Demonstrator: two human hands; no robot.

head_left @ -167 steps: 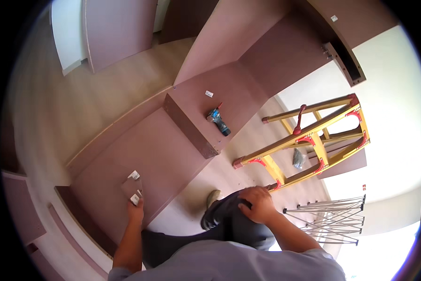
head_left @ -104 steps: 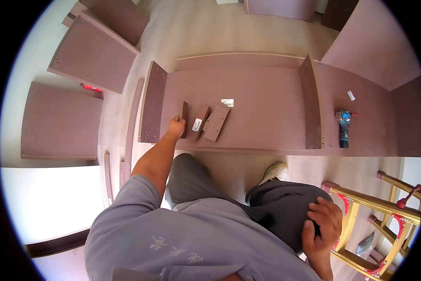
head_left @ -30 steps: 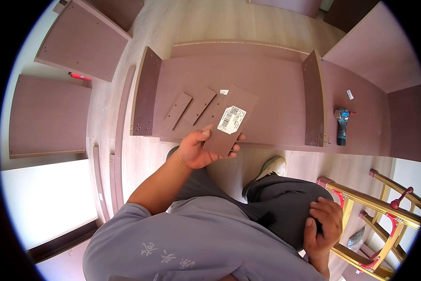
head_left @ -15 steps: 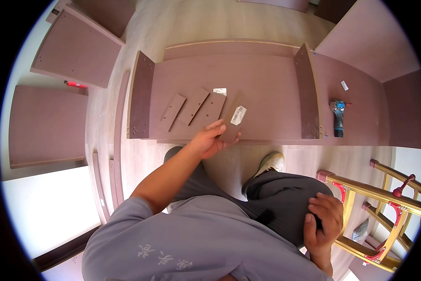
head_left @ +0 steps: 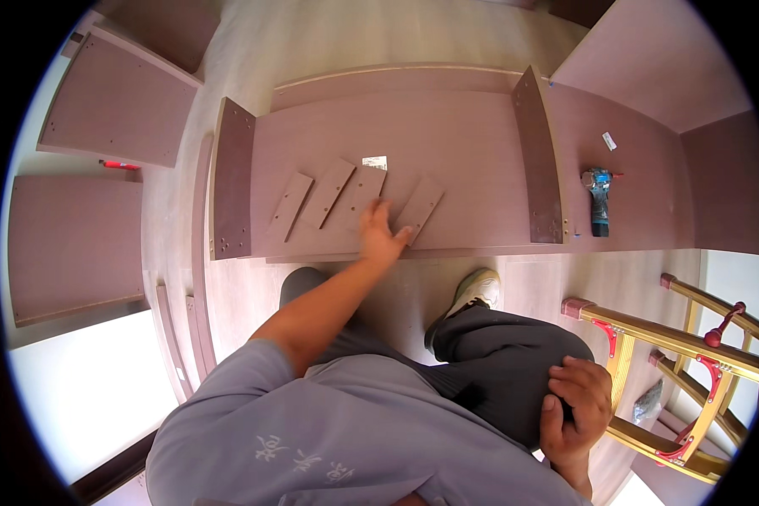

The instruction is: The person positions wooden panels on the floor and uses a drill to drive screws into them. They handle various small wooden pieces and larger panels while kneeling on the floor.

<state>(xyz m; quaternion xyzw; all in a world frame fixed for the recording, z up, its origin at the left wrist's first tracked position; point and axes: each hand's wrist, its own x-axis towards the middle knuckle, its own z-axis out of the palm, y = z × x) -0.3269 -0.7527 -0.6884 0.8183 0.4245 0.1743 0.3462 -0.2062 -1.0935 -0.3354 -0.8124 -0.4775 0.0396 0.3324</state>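
My left hand point(head_left: 383, 236) is low over the large brown panel point(head_left: 455, 135), its fingers apart and holding nothing. Its fingertips reach the lower end of a small board with drilled holes point(head_left: 367, 187). The thumb is at the lower edge of another small drilled board point(head_left: 423, 207), lying flat and slanted; whether it touches is hard to tell. Two more such boards, a middle one point(head_left: 329, 192) and a leftmost one point(head_left: 292, 206), lie slanted alongside. My right hand point(head_left: 578, 409) rests on my knee, fingers curved and apart, with nothing in it.
Upright side boards stand at the panel's left point(head_left: 232, 181) and right point(head_left: 540, 160). A blue cordless drill point(head_left: 599, 202) lies beyond the right one. A gold ladder point(head_left: 658, 333) is at right. Loose brown panels point(head_left: 75, 244) and long strips point(head_left: 200, 333) are at left.
The labelled small board that my left hand held is now down on the panel, holes up and label out of sight. My left hand has let go and is left of it. The view shifted slightly.
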